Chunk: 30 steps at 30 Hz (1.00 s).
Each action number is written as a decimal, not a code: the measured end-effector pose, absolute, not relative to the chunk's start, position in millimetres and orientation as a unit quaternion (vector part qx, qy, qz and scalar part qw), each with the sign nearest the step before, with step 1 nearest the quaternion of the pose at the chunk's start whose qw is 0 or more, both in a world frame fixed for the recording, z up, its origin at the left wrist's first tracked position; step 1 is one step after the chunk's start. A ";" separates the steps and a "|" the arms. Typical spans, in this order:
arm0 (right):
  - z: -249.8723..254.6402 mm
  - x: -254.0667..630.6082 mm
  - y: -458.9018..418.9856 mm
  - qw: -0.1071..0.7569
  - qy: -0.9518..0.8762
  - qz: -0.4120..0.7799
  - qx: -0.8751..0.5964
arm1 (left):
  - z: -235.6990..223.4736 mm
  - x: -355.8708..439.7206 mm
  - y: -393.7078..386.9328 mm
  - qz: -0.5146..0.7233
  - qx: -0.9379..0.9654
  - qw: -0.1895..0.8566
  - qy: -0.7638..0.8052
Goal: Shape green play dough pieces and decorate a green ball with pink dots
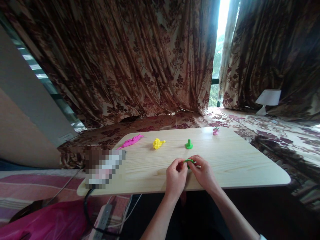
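Note:
Between my fingertips is a thin, curved strip of green modelling clay [190,160], pinched from both sides above the near part of the table. My left hand [175,175] has its thumb and fingers closed on the strip's left end. On the other end, my right hand [202,171] grips it in the same way. Just beyond the hands stands a green clay piece [189,144] with a wide base and an upright knob. Left of that lies a lumpy yellow clay piece [158,143] with a short stem.
A long pink clay piece [131,142] lies at the table's far left. A small pink figure [216,131] stands near the back right edge of the pale wooden table [240,163]. A blurred-out object [106,168] with a black cable occupies the left side. Behind, a white lamp [268,98] stands on the ledge.

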State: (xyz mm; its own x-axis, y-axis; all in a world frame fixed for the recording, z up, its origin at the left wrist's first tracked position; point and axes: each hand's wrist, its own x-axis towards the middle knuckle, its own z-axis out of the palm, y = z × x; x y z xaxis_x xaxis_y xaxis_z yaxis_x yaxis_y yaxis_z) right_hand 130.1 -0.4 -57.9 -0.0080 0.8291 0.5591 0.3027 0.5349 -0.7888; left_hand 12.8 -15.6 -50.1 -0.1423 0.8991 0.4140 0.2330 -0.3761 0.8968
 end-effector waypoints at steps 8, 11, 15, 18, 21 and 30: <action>-61.2 129.7 1.5 0.574 -0.662 0.221 -0.427 | -52.0 12.7 -14.9 0.588 0.582 0.277 0.489; -61.2 129.3 1.4 0.575 -0.659 0.223 -0.430 | -52.5 13.0 -14.6 0.589 0.578 0.276 0.493; -61.1 130.4 1.2 0.574 -0.660 0.224 -0.430 | -52.3 14.5 -14.1 0.583 0.585 0.277 0.492; -62.0 130.6 1.8 0.575 -0.656 0.227 -0.433 | -52.0 14.6 -14.3 0.585 0.581 0.274 0.495; -63.0 129.9 1.6 0.579 -0.649 0.227 -0.438 | -52.0 14.2 -14.9 0.592 0.572 0.272 0.498; -59.5 131.2 -1.3 0.578 -0.658 0.227 -0.426 | -50.7 13.9 -14.7 0.599 0.567 0.263 0.501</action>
